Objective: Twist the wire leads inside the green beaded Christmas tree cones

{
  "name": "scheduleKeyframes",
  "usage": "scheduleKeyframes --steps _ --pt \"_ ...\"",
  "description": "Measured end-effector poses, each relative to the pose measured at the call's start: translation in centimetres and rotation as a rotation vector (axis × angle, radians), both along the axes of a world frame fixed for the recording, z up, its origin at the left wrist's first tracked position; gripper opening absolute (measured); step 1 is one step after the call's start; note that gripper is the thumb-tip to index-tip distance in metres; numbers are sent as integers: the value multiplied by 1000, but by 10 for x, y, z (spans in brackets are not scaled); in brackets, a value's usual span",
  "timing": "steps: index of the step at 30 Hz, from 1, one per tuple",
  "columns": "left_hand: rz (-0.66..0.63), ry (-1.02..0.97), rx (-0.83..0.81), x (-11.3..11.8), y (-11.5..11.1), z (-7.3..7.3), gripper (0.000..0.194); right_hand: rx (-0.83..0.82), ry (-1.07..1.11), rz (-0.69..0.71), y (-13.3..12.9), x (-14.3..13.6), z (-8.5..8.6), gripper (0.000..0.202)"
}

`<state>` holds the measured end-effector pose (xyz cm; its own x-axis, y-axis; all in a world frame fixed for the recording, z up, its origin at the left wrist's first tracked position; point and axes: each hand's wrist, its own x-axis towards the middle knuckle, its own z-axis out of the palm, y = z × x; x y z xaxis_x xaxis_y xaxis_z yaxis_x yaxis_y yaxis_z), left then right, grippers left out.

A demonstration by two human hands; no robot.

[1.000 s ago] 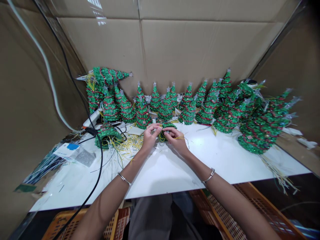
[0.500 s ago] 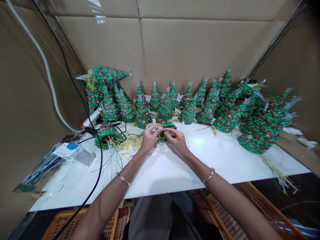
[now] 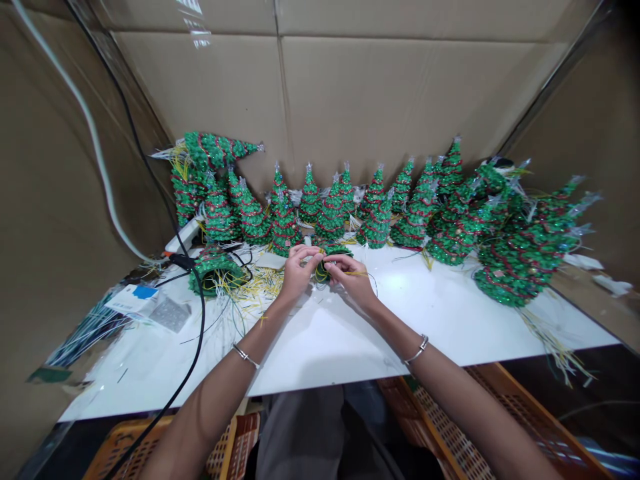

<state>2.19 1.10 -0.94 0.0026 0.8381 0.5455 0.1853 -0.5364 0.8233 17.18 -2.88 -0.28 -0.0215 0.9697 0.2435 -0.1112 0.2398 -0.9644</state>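
My left hand [image 3: 299,270] and my right hand [image 3: 353,277] meet over the middle of the table, fingertips pinched close together. Between them are thin yellow and green wires [image 3: 322,273], gripped by both hands. One yellow strand sticks out past my right fingers. Just behind my fingers lies a green tinsel Christmas tree [image 3: 341,251], mostly hidden by the hands. To the left, another tinsel tree [image 3: 213,267] lies on its side, its open base toward me with wires spilling out.
Several tinsel trees [image 3: 285,223] stand along the back, with more crowded at the right [image 3: 520,257]. Cut wire scraps [image 3: 260,283] litter the white table [image 3: 310,360]. A black cable [image 3: 200,320] hangs at left near a small box [image 3: 133,300]. Orange crates [image 3: 530,413] sit below.
Both hands stay in nearly the same place, with the fingertips shifting slightly on the wires. The trees and other things look unmoved.
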Motion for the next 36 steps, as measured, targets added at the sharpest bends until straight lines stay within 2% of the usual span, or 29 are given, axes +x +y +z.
scheduleKeyframes --steps 4,9,15,20,26,31,36 --pt "25 -24 -72 -2 3 -4 21 -56 129 3 4 3 1 35" --pt "8 -45 -109 -5 7 -8 23 -19 200 70 12 10 -5 37" --pt "29 23 -3 -4 1 3 18 8 -19 88 11 17 2 35" --pt "-51 167 116 -2 -8 14 11 26 -236 104 12 22 2 34" --pt "-98 228 150 0 -12 17 11 130 -468 113 16 28 1 39" --pt "-99 222 169 0 -12 16 9 145 -518 101 15 28 2 38" --pt "-74 159 177 0 -9 14 8 95 -367 69 14 23 2 32"
